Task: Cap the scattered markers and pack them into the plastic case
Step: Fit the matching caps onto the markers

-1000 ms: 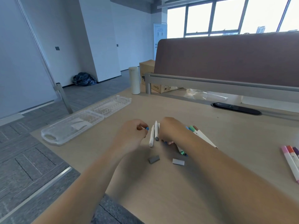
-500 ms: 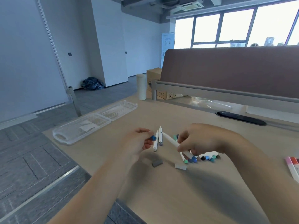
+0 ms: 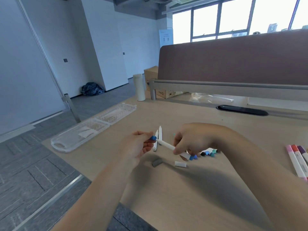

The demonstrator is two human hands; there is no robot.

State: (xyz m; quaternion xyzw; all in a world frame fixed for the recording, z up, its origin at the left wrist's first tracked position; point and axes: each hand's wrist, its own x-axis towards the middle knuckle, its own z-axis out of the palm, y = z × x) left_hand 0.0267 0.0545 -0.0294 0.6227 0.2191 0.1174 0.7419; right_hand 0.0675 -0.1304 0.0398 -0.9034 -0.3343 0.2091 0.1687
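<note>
Closer than half a second back: the right hand [image 3: 191,139] has swung its white marker [image 3: 167,145] leftward until the tip meets the blue cap [image 3: 152,138] in the left hand [image 3: 138,147]. Desk [image 3: 183,194] carries everything. Plastic case [image 3: 80,134] lies open near the left edge, well apart from both hands, with no marker visible in it (only a pale slip). Right thumb and fingers pinch the barrel; left thumb and fingertips pinch the cap. Capped markers [image 3: 298,157] lie at the far right. Two white markers [image 3: 158,139] lie beside the left hand, uncapped as far as I can tell. Loose caps [image 3: 209,153] sit in a row by the right hand, with a grey cap [image 3: 157,162] and a white cap [image 3: 180,164] nearer. Judgement: early going, with capping under way and packing not begun.
</note>
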